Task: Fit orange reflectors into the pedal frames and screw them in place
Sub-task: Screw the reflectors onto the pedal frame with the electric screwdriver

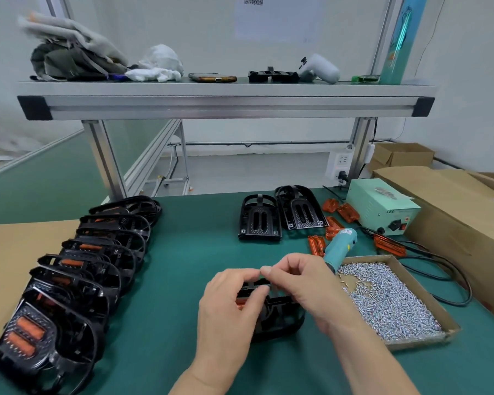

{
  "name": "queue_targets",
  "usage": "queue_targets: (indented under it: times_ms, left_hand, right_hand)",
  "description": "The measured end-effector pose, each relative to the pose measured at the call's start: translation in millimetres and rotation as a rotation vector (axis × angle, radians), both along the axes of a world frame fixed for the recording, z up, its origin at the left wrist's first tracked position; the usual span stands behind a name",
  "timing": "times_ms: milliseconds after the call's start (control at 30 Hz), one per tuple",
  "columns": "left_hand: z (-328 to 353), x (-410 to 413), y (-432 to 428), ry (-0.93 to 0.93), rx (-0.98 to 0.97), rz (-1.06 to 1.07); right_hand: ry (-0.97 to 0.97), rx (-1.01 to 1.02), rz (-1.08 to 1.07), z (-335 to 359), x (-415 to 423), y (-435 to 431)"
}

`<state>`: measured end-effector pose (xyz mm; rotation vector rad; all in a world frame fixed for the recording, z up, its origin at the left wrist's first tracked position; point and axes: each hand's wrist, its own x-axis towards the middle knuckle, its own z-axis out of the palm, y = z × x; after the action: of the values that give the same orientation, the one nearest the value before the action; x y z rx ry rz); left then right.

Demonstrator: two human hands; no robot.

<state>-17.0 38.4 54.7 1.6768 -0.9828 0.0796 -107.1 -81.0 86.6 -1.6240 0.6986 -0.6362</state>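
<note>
L hand [231, 306] grips pedal frame [284, 316]; R hand [305, 286] prob. pinches it.

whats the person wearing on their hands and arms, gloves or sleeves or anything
Nothing visible: the left hand and right hand are bare, with no gloves, rings or wristwatch. The forearms are bare too; no sleeve shows down to the picture's bottom edge.

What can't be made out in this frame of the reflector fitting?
All in the head view:
1. pedal frame: mostly covered by the left hand gripping it and by the right hand.
2. reflector: only an orange sliver shows between the fingers, so its seating is unclear.
3. Right fingertips: too small to tell whether they pinch a screw.
4. electric screwdriver: tip hidden behind the right hand.
5. QR sheet: cut by the top edge and blurred.
</note>
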Motion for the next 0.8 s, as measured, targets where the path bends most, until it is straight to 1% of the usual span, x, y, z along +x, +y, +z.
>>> queue_targets:
  times_ms: [100,267,367,500,700,800]
  left_hand:
    - [0.6,0.7,-1.1,0.033,0.007,0.045]
    - [4.2,-3.1,-1.5,0.172,-0.052,0.055]
    - [5.5,-2.7,0.4,0.175,-0.049,0.053]
    - [5.0,-2.5,3.4,0.200,-0.035,0.043]
    - [4.6,-4.8,3.7,0.447,-0.080,-0.005]
    - [3.8,-3.2,4.8,0.484,-0.065,-0.049]
  right_hand:
    - [-0.079,0.110,-0.007,-1.2,4.8,6.6]
    - [-0.098,0.260,0.073,0.8,5.8,10.2]
    - [-0.090,0.333,0.125,0.2,5.9,12.1]
    - [-0.081,0.327,0.157,-0.4,6.0,11.8]
    - [-0.079,0.349,0.181,-4.1,7.9,11.0]
    - [-0.082,0.377,0.188,-5.1,7.9,10.4]
